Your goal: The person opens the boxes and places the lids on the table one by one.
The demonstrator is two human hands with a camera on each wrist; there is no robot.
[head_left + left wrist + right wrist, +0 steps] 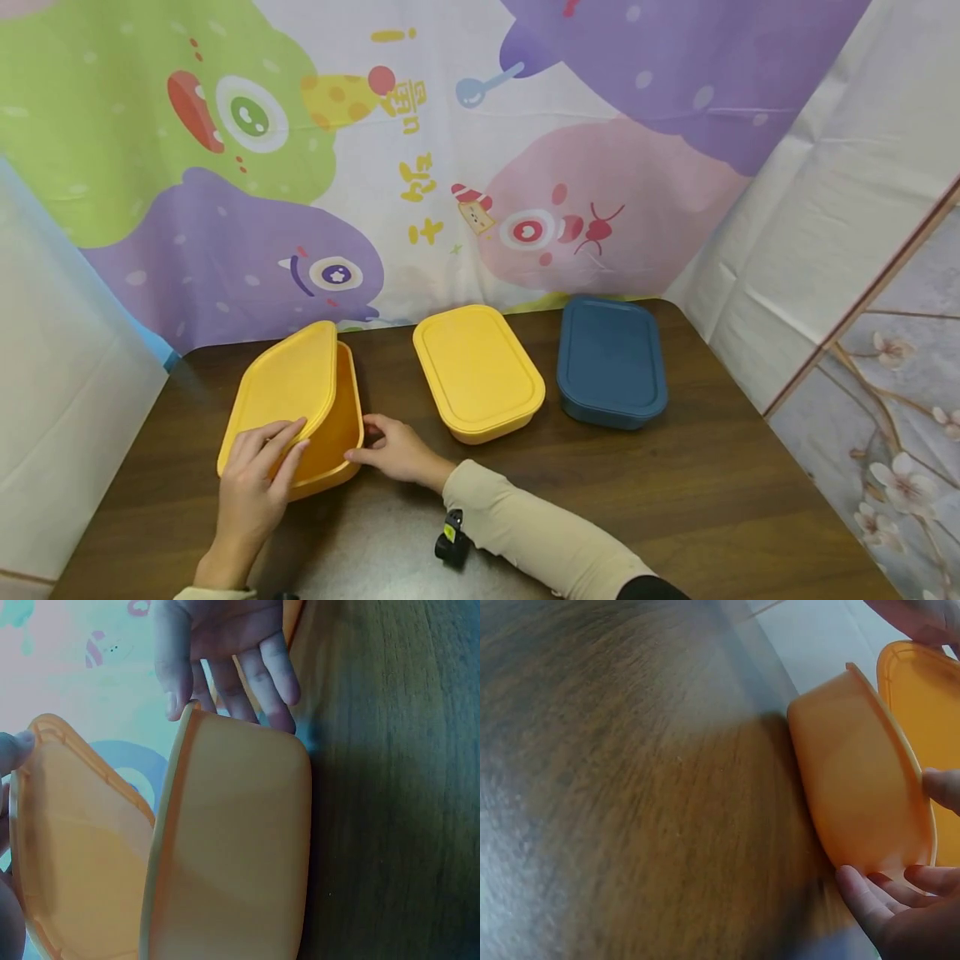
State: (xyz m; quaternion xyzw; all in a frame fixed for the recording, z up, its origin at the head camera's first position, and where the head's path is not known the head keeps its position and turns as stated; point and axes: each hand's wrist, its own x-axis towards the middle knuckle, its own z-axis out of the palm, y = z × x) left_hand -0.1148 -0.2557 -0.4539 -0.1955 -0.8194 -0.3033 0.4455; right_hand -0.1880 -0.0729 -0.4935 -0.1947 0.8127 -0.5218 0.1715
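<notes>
Sheeting (67, 392), pale, borders a dark wood-grain table (720, 500). At table left, the left hand (251, 492) pinches a tilted yellow lid (285, 375) over an open box (341, 425); the right hand (401, 450) holds its near-right corner. Rightward: lidded yellow box (480, 367), lidded blue box (611, 358), floral panel (900, 487). Behind: cartoon-printed cloth (465, 275).

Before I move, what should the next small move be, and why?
I'd probably raise the lid a little further with the left hand: that hand already grips its near right corner, and the lid sits tilted, its right side up off the partly open yellow box. The right hand touches the box's right side, so it could likely brace it.
</notes>
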